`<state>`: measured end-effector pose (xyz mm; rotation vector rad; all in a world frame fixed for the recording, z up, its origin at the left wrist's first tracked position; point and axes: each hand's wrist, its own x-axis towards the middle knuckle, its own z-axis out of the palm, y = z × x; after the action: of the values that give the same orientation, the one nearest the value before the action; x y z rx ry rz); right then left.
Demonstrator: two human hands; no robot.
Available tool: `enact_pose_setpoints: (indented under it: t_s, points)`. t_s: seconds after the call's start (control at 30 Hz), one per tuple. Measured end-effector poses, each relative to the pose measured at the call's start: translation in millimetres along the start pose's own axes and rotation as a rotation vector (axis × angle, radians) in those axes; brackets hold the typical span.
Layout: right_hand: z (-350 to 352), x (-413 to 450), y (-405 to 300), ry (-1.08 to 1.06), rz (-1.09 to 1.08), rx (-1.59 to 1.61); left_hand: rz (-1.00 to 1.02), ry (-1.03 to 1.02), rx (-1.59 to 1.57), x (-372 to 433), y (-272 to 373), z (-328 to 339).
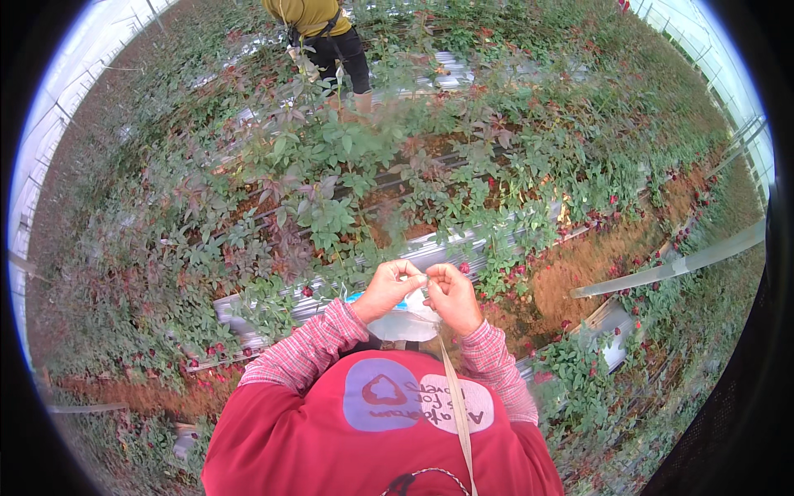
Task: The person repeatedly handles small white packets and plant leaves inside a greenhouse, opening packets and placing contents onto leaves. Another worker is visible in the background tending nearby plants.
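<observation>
My left hand and my right hand meet in front of my chest, thumbs and fingertips pinched together. Between them is a small pale piece, too small to make out. Just beneath the hands hangs an open white plastic bag or pouch with a blue patch, partly hidden by my fingers and wrists. A flat beige strap runs from beside it up over my red shirt.
Leafy rose bushes grow ahead in rows over silver plastic mulch. A brown soil path strewn with red blooms runs alongside. From the right, a pale bar juts in. Beyond the bushes stands another person.
</observation>
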<state>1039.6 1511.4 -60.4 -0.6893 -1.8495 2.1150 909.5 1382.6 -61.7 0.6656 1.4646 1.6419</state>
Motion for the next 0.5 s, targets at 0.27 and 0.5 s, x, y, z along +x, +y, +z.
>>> enact_pose_setpoints:
  t_s: [0.27,0.5]
  points:
    - [-11.3,9.7,-0.1,-0.070,0.005,-0.049,-0.101,0.005,-0.015,10.9,-9.8,0.0]
    - [1.3,43.3,3.1,-0.247,0.023,-0.083,-0.299,-0.052,-0.251,10.7,-0.6,-40.1]
